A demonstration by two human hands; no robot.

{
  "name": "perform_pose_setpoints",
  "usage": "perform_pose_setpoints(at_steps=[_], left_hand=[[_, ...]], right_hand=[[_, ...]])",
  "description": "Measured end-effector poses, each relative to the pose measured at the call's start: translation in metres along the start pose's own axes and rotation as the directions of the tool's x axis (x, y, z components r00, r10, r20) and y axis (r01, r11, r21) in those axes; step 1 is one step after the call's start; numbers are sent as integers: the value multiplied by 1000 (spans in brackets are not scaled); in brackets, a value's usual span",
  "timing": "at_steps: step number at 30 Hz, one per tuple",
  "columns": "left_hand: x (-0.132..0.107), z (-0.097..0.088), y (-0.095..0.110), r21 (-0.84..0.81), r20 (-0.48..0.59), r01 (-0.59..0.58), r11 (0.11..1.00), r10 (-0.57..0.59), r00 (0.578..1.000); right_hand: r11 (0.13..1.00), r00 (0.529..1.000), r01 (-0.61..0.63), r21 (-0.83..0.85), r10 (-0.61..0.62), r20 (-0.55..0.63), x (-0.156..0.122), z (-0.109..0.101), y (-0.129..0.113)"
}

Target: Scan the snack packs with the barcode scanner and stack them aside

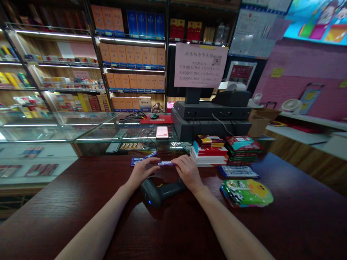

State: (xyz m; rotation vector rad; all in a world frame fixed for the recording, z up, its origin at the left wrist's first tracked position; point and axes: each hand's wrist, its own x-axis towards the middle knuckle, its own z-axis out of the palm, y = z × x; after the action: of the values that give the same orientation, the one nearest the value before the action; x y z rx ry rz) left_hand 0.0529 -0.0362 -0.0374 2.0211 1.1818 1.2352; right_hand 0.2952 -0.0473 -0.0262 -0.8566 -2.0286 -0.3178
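Observation:
Between my two hands is a small, slim purple-and-white packet (166,163), lying lengthwise just above the dark wooden counter (89,206). My left hand (142,169) has its thumb and forefinger at the packet's left end. The right end is pinched by my right hand (187,171). More purple packets (136,161) lie on the counter behind my left hand, partly covered by it. A dark grey handheld barcode scanner (154,193) with a lit blue light rests below my hands, its handle end near my right wrist.
Right of my hands are a stack of boxes (208,159), chocolate-coloured packs (242,146), a blue packet (238,171) and a green blister pack (246,193). A monitor bearing a paper sign (200,68), a cash drawer (211,124) and a glass showcase (94,133) stand behind.

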Motion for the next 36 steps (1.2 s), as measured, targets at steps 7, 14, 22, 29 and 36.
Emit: perform_pose_setpoints(at_steps=[7, 14, 22, 29, 36], left_hand=[[1, 1, 2, -166, 34, 154, 974, -150, 988], [2, -1, 5, -197, 33, 161, 967, -158, 987], [2, -1, 4, -120, 35, 121, 985, -118, 992], [4, -4, 3, 64, -59, -40, 997, 44, 997], [3, -16, -4, 182, -242, -28, 983, 72, 968]], right_hand=[[1000, 998, -16, -1, 16, 61, 0, 3, -1], [999, 992, -46, 27, 42, 123, 0, 1, -2], [996, 990, -78, 53, 71, 122, -2, 3, -2], [991, 982, -106, 84, 91, 167, -4, 5, 0], [981, 977, -143, 131, 118, 176, -3, -3, 3]])
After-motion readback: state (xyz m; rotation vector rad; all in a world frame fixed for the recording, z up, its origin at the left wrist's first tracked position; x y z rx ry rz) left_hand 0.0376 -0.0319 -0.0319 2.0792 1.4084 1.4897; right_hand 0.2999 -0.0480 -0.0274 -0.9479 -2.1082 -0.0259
